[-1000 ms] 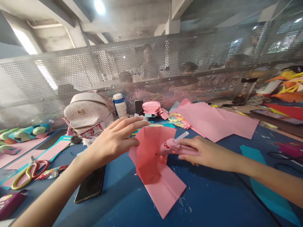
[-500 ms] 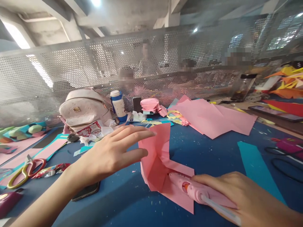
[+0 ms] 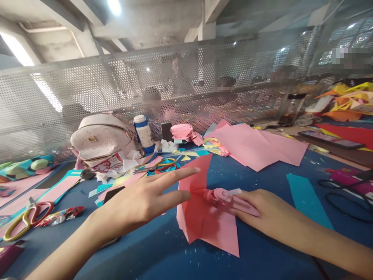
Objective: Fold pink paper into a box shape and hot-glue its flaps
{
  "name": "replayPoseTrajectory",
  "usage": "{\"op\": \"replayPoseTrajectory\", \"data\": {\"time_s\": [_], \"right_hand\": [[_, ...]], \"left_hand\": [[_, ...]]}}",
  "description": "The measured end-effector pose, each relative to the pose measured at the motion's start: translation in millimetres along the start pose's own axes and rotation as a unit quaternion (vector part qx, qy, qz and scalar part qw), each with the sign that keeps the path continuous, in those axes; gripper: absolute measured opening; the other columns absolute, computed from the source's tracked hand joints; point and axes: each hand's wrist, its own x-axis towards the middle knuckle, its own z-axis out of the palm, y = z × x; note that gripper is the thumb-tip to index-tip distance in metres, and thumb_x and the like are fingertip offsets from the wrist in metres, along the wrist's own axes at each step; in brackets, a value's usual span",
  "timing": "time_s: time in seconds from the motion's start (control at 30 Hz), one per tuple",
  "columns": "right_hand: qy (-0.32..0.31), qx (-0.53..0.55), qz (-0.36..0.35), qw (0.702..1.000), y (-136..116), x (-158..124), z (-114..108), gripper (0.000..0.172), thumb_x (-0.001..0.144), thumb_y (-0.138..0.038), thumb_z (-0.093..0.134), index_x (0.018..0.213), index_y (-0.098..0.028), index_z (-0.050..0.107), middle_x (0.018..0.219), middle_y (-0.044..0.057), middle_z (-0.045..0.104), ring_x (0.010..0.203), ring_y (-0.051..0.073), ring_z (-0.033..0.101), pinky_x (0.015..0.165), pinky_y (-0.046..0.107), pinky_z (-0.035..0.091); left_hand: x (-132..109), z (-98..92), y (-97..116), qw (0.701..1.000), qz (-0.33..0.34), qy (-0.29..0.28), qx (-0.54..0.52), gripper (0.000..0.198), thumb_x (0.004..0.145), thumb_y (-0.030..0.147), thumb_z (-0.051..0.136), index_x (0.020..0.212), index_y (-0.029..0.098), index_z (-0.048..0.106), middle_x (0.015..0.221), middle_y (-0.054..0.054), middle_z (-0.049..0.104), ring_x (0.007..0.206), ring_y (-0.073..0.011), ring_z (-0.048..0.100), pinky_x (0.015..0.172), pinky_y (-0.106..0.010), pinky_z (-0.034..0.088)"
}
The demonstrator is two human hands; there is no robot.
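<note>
My right hand (image 3: 259, 212) grips a pink hot glue gun (image 3: 233, 200) with a clear glue stick poking out of its back. The gun's nozzle end lies over the inner fold of a folded pink paper piece (image 3: 218, 233), and the tip itself is hard to make out. One panel of the paper stands upright, while another lies on the blue table (image 3: 157, 249). My left hand (image 3: 145, 196) reaches in from the left with thumb and fingers stretched apart. Its fingertips overlap the upright panel; whether they press on it I cannot tell.
Red-and-yellow-handled scissors (image 3: 27, 221) lie left, another pair of scissors (image 3: 163, 166) beyond my left hand. Behind stand a backpack (image 3: 101, 136), a bottle (image 3: 143, 134) and large pink sheets (image 3: 256, 144). A blue strip (image 3: 310, 202) and black cable (image 3: 335, 202) lie right.
My right hand has moved the glue gun up and away from me, deeper along the fold, and tilted it. The paper has shifted slightly; my left hand stays beside it.
</note>
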Motion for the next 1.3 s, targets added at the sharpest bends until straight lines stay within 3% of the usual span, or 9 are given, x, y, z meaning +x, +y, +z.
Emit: {"op": "replayPoseTrajectory", "data": {"time_s": [0.17,0.4,0.73,1.03,1.3], "right_hand": [[-0.028,-0.009,-0.001,1.000,0,3,4,0.024,0.091,-0.037,0.050,0.105,-0.028,0.068,0.077,0.002,0.073,0.069,0.023,0.070,0.055,0.026,0.048],[-0.027,-0.024,-0.012,0.999,0,3,6,0.028,0.092,-0.039,0.047,0.103,-0.025,0.068,0.077,0.005,0.073,0.068,0.025,0.070,0.056,0.029,0.049],[-0.050,0.027,-0.002,0.998,-1,6,0,0.038,0.095,-0.046,0.041,0.116,-0.026,0.065,0.081,0.005,0.073,0.078,0.026,0.070,0.070,0.032,0.053],[-0.055,0.027,0.004,0.998,-5,4,-4,0.034,0.092,-0.046,0.046,0.104,-0.026,0.070,0.085,0.006,0.073,0.084,0.028,0.070,0.075,0.035,0.053],[-0.061,0.033,0.007,0.998,-6,0,-2,0.036,0.091,-0.046,0.047,0.109,-0.025,0.069,0.095,0.006,0.074,0.087,0.029,0.070,0.072,0.035,0.054]], "left_hand": [[2,-1.5,2,1.000,-0.003,-0.018,-0.001,0.032,0.099,0.025,0.040,0.126,0.036,0.053,0.157,0.007,0.024,0.121,-0.0216,0.056,0.092,-0.029,0.052],[4,-2.8,3,0.999,-0.002,-0.029,0.013,0.029,0.099,0.025,0.039,0.122,0.035,0.055,0.157,0.009,0.022,0.125,-0.0218,0.052,0.094,-0.028,0.051],[3,-4.0,6,1.000,0.001,-0.012,-0.004,0.031,0.099,0.022,0.040,0.124,0.033,0.055,0.156,0.004,0.028,0.123,-0.0220,0.054,0.095,-0.029,0.051],[5,-6.6,7,1.000,0.000,-0.017,0.001,0.029,0.098,0.024,0.041,0.121,0.033,0.058,0.156,0.005,0.029,0.124,-0.0234,0.053,0.095,-0.031,0.051],[4,-5.9,7,1.000,0.003,-0.002,-0.017,0.032,0.098,0.021,0.043,0.124,0.032,0.058,0.154,0.002,0.032,0.123,-0.0232,0.055,0.096,-0.030,0.050]]}}
